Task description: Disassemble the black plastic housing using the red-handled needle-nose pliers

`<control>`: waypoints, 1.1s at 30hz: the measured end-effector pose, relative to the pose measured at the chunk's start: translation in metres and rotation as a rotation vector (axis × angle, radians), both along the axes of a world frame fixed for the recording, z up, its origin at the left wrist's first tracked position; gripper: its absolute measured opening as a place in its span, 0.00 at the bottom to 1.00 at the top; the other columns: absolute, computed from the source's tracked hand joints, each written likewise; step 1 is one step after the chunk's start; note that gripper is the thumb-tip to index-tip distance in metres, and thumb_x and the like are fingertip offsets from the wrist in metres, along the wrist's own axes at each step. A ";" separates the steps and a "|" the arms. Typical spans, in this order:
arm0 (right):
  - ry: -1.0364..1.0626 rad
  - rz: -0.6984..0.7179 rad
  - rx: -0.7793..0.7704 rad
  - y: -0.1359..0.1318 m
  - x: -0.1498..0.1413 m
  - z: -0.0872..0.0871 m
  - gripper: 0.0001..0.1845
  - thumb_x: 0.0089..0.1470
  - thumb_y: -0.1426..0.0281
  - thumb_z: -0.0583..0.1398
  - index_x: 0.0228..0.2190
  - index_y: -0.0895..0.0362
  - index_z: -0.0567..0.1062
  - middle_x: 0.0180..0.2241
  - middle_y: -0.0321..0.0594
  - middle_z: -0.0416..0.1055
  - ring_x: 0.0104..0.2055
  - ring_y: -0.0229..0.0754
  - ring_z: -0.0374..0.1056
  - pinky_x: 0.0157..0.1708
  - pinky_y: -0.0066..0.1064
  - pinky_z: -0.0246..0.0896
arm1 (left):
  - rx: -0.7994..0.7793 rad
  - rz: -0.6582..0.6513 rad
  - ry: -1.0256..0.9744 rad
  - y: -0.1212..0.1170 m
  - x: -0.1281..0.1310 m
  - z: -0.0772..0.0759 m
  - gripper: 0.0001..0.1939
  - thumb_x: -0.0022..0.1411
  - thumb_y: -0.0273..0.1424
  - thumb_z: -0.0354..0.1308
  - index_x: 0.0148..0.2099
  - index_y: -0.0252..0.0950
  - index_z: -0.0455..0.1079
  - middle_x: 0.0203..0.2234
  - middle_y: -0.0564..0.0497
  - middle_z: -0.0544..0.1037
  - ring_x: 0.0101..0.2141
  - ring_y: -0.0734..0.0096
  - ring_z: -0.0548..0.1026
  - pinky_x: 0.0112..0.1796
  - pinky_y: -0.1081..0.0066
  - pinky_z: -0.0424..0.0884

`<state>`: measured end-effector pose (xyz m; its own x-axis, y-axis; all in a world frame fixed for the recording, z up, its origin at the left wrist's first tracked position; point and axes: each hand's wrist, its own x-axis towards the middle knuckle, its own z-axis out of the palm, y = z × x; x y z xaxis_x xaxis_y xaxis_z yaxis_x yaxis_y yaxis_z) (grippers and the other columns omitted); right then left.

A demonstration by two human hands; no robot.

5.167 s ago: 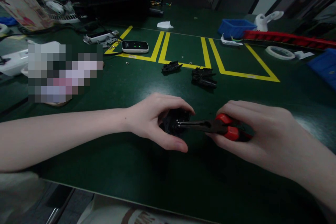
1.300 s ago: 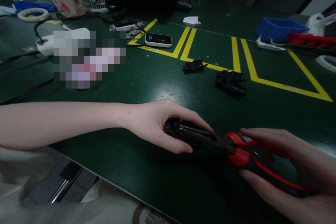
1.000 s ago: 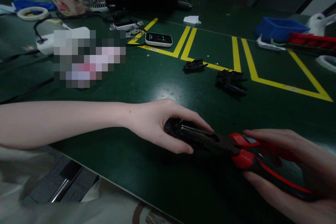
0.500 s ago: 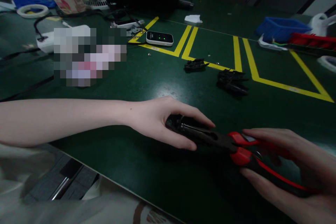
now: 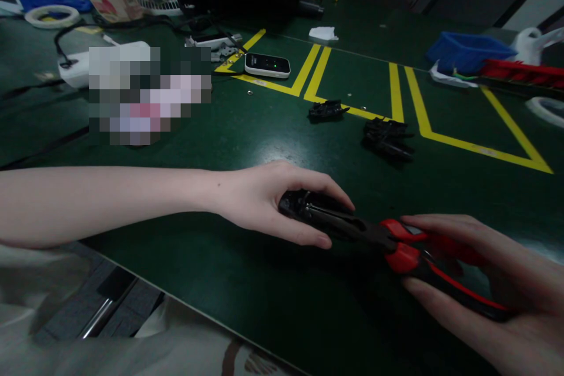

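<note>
My left hand (image 5: 275, 200) is closed around a black plastic part (image 5: 291, 202), thumb below and fingers above it. Most of the part is hidden by the hand and the tool. Long-nose pliers (image 5: 399, 247) with red and black handles are in my right hand (image 5: 489, 282), fingers and thumb on either handle. Their dark jaws point left and reach into the black part; whether the tips pinch anything I cannot make out. Farther back on the green table lie a small black plastic piece (image 5: 326, 110) and a larger clump of black plastic pieces (image 5: 388, 140).
Yellow tape (image 5: 484, 150) marks boxes on the table. A white-edged device (image 5: 267, 66) with green lights sits at the left box. Behind stand a blue bin (image 5: 469, 51), a red rack (image 5: 524, 71) and a tape roll (image 5: 546, 110). White adapter and cables (image 5: 73, 70) lie left.
Since the oldest frame the view has swung right and the right hand has slid back along the pliers, showing more of the handles. Over the last second both hands barely shift.
</note>
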<state>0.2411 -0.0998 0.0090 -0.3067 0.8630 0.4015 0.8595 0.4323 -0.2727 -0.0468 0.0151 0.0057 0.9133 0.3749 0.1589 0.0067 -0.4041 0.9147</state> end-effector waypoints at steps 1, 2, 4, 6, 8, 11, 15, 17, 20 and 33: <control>0.009 0.005 -0.006 0.000 0.000 0.000 0.22 0.61 0.42 0.58 0.46 0.42 0.74 0.35 0.30 0.79 0.24 0.39 0.74 0.17 0.30 0.64 | -0.001 -0.004 -0.005 0.000 0.000 0.000 0.23 0.66 0.35 0.68 0.58 0.29 0.73 0.43 0.45 0.84 0.37 0.71 0.81 0.36 0.76 0.76; 0.017 0.009 -0.011 0.000 0.000 -0.001 0.21 0.61 0.43 0.59 0.46 0.42 0.74 0.34 0.30 0.79 0.25 0.39 0.74 0.18 0.29 0.66 | -0.002 -0.008 -0.013 0.000 0.001 0.000 0.23 0.66 0.35 0.68 0.58 0.29 0.73 0.43 0.45 0.84 0.37 0.71 0.81 0.36 0.76 0.76; 0.019 0.008 -0.015 0.000 0.002 -0.002 0.22 0.60 0.43 0.60 0.47 0.42 0.75 0.35 0.30 0.79 0.27 0.40 0.76 0.20 0.29 0.68 | -0.002 -0.013 -0.023 0.000 0.001 -0.001 0.23 0.66 0.35 0.68 0.58 0.29 0.73 0.45 0.44 0.84 0.38 0.70 0.81 0.37 0.76 0.76; 0.004 -0.003 -0.009 -0.001 0.005 -0.004 0.23 0.59 0.43 0.60 0.48 0.42 0.75 0.37 0.32 0.80 0.28 0.41 0.77 0.21 0.30 0.70 | -0.010 -0.008 -0.011 0.001 0.001 0.000 0.23 0.66 0.36 0.68 0.58 0.30 0.73 0.45 0.45 0.83 0.38 0.70 0.81 0.37 0.75 0.76; -0.011 -0.010 -0.001 -0.002 0.008 -0.006 0.25 0.58 0.42 0.61 0.48 0.43 0.76 0.39 0.34 0.80 0.30 0.42 0.77 0.21 0.31 0.71 | -0.030 -0.016 0.017 0.001 0.001 0.001 0.23 0.66 0.37 0.68 0.58 0.30 0.73 0.42 0.46 0.83 0.36 0.70 0.80 0.35 0.75 0.76; -0.025 -0.022 0.000 -0.006 0.013 -0.008 0.27 0.55 0.43 0.63 0.50 0.44 0.76 0.43 0.36 0.80 0.36 0.45 0.80 0.25 0.34 0.76 | -0.063 -0.052 0.057 0.001 0.000 0.001 0.23 0.66 0.38 0.68 0.58 0.30 0.74 0.39 0.47 0.83 0.33 0.71 0.79 0.32 0.75 0.74; -0.051 -0.024 0.027 -0.010 0.016 -0.009 0.28 0.54 0.45 0.65 0.52 0.44 0.76 0.46 0.37 0.80 0.41 0.48 0.80 0.31 0.39 0.77 | -0.094 -0.076 0.064 0.002 -0.001 0.001 0.22 0.66 0.37 0.68 0.58 0.30 0.75 0.38 0.47 0.82 0.33 0.71 0.79 0.32 0.75 0.74; -0.062 -0.013 0.052 -0.010 0.016 -0.009 0.28 0.55 0.45 0.64 0.51 0.44 0.76 0.46 0.37 0.80 0.41 0.49 0.80 0.30 0.40 0.76 | -0.088 -0.083 0.055 0.002 0.000 0.001 0.23 0.67 0.37 0.68 0.58 0.28 0.74 0.38 0.47 0.82 0.32 0.72 0.78 0.31 0.76 0.74; -0.068 -0.011 0.068 -0.008 0.013 -0.008 0.27 0.56 0.44 0.62 0.51 0.45 0.75 0.46 0.38 0.80 0.40 0.49 0.80 0.29 0.40 0.74 | -0.046 -0.067 0.019 0.002 0.001 0.001 0.22 0.66 0.35 0.68 0.57 0.28 0.74 0.40 0.47 0.83 0.34 0.73 0.79 0.33 0.77 0.74; -0.046 0.006 0.022 -0.003 0.006 -0.003 0.25 0.57 0.44 0.62 0.49 0.45 0.75 0.41 0.36 0.80 0.32 0.46 0.79 0.22 0.36 0.71 | -0.104 -0.070 0.060 0.004 0.000 0.002 0.24 0.66 0.41 0.69 0.57 0.31 0.75 0.37 0.49 0.82 0.31 0.73 0.78 0.29 0.77 0.71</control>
<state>0.2475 -0.1030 0.0061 -0.3304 0.8521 0.4059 0.8681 0.4432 -0.2237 -0.0464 0.0189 0.0078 0.9446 0.3213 0.0669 0.0376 -0.3083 0.9505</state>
